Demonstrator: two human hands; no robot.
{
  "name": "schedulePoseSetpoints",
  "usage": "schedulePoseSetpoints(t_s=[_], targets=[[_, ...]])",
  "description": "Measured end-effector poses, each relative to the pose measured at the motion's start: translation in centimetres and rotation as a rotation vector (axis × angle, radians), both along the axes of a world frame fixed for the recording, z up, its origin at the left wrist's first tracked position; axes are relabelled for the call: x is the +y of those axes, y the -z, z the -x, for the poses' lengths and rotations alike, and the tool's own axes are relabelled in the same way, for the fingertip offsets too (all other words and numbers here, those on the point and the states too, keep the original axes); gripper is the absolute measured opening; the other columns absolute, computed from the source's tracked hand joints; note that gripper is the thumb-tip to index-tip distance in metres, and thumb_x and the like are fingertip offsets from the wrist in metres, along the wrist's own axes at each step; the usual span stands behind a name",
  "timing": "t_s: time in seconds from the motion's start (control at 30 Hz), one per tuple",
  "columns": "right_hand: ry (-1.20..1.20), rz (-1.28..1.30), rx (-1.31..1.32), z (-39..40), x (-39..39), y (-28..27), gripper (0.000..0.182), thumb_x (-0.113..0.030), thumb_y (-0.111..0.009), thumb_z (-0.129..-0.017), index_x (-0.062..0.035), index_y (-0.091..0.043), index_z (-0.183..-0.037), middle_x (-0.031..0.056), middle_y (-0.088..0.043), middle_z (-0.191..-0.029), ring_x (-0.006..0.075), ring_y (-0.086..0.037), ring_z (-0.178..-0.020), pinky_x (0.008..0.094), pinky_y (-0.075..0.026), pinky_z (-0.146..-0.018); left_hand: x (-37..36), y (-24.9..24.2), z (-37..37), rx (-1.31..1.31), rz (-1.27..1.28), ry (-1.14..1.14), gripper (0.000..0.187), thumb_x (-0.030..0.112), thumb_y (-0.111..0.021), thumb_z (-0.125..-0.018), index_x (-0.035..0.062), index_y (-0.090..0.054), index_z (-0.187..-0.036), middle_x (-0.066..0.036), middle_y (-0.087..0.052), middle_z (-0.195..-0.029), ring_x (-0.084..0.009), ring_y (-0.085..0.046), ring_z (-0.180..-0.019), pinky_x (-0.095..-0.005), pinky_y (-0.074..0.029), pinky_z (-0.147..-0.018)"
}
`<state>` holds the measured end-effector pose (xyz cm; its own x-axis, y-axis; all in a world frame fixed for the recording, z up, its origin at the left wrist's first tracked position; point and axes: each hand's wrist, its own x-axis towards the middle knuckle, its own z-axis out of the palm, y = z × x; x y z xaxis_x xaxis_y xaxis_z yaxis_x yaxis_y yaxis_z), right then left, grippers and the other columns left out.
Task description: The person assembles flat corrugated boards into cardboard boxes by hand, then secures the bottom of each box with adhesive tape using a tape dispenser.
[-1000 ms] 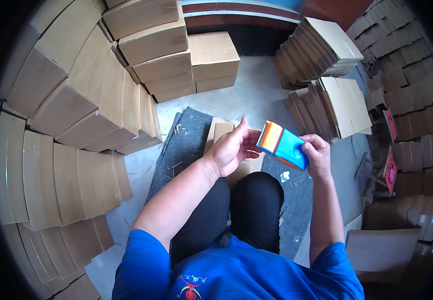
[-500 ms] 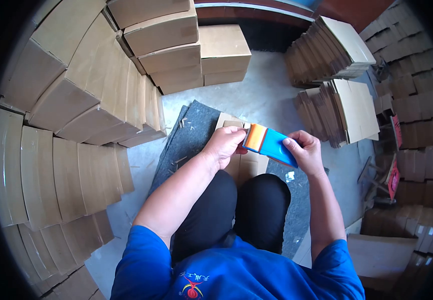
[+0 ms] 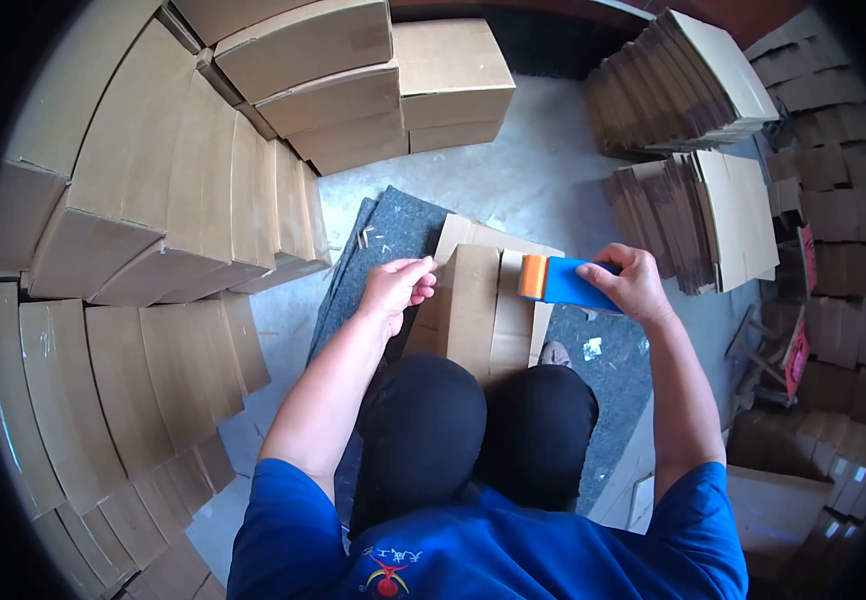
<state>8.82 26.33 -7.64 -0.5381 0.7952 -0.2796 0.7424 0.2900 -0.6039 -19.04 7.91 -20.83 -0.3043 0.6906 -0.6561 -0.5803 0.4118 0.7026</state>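
Note:
My right hand (image 3: 636,287) grips a tape dispenser (image 3: 575,283) with a blue body and an orange front end. Its orange end points left, over the right part of a cardboard box (image 3: 475,300) in front of my knees. My left hand (image 3: 394,296) is at the box's left side, thumb and fingers pinched together. Whatever is in that pinch is too small or too clear to make out. Beneath the box, flat cardboard (image 3: 461,228) shows at its far side.
A dark grey mat (image 3: 408,212) lies under the box, with small scraps on it. Stacked cartons (image 3: 203,190) rise on the left and at the back (image 3: 453,60). Bundles of flat cardboard (image 3: 738,220) stand at the right, near a folding stool (image 3: 791,350).
My hands have moved apart: the left went left, away from the dispenser's orange end, and the right moved slightly right with the dispenser. The view has shifted, and more of the box shows.

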Motion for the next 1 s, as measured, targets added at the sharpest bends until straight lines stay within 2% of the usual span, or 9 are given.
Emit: schedulePoseSetpoints(t_s=[0.3, 0.43, 0.5, 0.53, 0.63, 0.77, 0.83, 0.9, 1.0], targets=[[-0.018, 0.061, 0.035, -1.1, 1.9, 3.2, 0.040, -0.039, -0.081, -0.082, -0.0006, -0.072, -0.090, 0.0097, -0.068, -0.077, 0.0144, -0.065, -0.070, 0.0303, -0.055, -0.067, 0.8, 4.6, -2.7, 0.067, 0.047, 0.012, 0.034, 0.029, -0.069, -0.094, 0.0021, -0.070, -0.114, -0.003, -0.070, -0.092, -0.0100, -0.060, -0.076, -0.0257, -0.047, -0.067], [-0.019, 0.076, 0.061, -1.7, 1.8, 4.2, 0.039, -0.038, -0.080, -0.083, -0.0008, -0.072, -0.090, 0.0092, -0.067, -0.076, 0.0141, -0.064, -0.069, 0.0302, -0.055, -0.066, 1.1, 7.2, -3.2, 0.413, 0.172, 0.153, 0.048, 0.028, -0.070, -0.093, 0.0017, -0.058, -0.132, -0.010, -0.068, -0.108, -0.0210, -0.064, -0.093, -0.0314, -0.051, -0.084], [-0.037, 0.054, 0.064, -1.9, 1.8, 4.4, 0.039, -0.038, -0.080, -0.083, -0.0010, -0.072, -0.091, 0.0089, -0.067, -0.075, 0.0142, -0.064, -0.069, 0.0305, -0.055, -0.066, 0.3, 10.3, -2.8, 1.123, 0.186, 0.298, 0.047, 0.023, -0.070, -0.091, 0.0039, -0.057, -0.132, -0.014, -0.060, -0.123, -0.0234, -0.063, -0.095, -0.0332, -0.052, -0.083], [-0.027, 0.055, 0.064, -1.8, 1.8, 4.4, 0.039, -0.038, -0.080, -0.083, -0.0010, -0.072, -0.091, 0.0089, -0.067, -0.075, 0.0142, -0.064, -0.069, 0.0305, -0.055, -0.066, 1.4, 7.0, -2.4, 0.948, 0.061, 0.213, 0.041, 0.017, -0.070, -0.088, 0.0048, -0.059, -0.125, -0.016, -0.053, -0.131, -0.0264, -0.061, -0.098, -0.0369, -0.052, -0.087], [-0.014, 0.107, 0.072, -1.8, 1.7, 4.1, 0.040, -0.039, -0.080, -0.083, -0.0008, -0.072, -0.092, 0.0090, -0.067, -0.075, 0.0147, -0.065, -0.069, 0.0312, -0.055, -0.066, 5.3, 1.4, -2.1, 1.342, -0.422, 0.187, 0.021, 0.018, -0.068, -0.089, 0.0070, -0.069, -0.107, -0.010, -0.064, -0.113, -0.0292, -0.060, -0.101, -0.0409, -0.047, -0.093], [-0.041, 0.088, 0.061, -1.5, 1.8, 3.6, 0.041, -0.039, -0.080, -0.083, -0.0001, -0.071, -0.091, 0.0108, -0.068, -0.076, 0.0160, -0.066, -0.069, 0.0319, -0.056, -0.066, 10.5, -1.0, -2.7, 1.297, -0.435, 0.603, 0.026, 0.033, -0.061, -0.094, 0.0124, -0.075, -0.103, -0.008, -0.066, -0.113, -0.0293, -0.060, -0.108, -0.0413, -0.046, -0.097], [-0.031, 0.094, 0.057, -1.5, 1.7, 3.4, 0.042, -0.040, -0.080, -0.083, 0.0001, -0.071, -0.091, 0.0115, -0.069, -0.076, 0.0166, -0.067, -0.069, 0.0323, -0.056, -0.066, 12.9, -1.3, -3.0, 1.032, -0.263, 1.002, 0.034, 0.039, -0.056, -0.097, 0.0123, -0.075, -0.107, -0.010, -0.066, -0.113, -0.0304, -0.059, -0.114, -0.0395, -0.044, -0.101], [-0.061, 0.088, 0.079, -1.7, 1.7, 3.3, 0.043, -0.040, -0.080, -0.083, 0.0005, -0.071, -0.092, 0.0129, -0.069, -0.075, 0.0178, -0.068, -0.069, 0.0329, -0.056, -0.066, 14.6, -0.9, -3.0, 0.998, -0.257, 1.177, 0.040, 0.042, -0.052, -0.100, 0.0134, -0.069, -0.122, -0.012, -0.064, -0.128, -0.0282, -0.056, -0.124, -0.0361, -0.043, -0.106], [-0.062, 0.090, 0.079, -2.1, 1.8, 3.2, 0.045, -0.042, -0.080, -0.082, 0.0010, -0.071, -0.093, 0.0137, -0.069, -0.075, 0.0187, -0.068, -0.069, 0.0332, -0.056, -0.066, 15.9, -0.9, -2.7, 0.511, -0.291, 1.382, 0.047, 0.042, -0.044, -0.105, 0.0199, -0.050, -0.146, -0.008, -0.050, -0.149, -0.0198, -0.045, -0.138, -0.0325, -0.031, -0.116]])
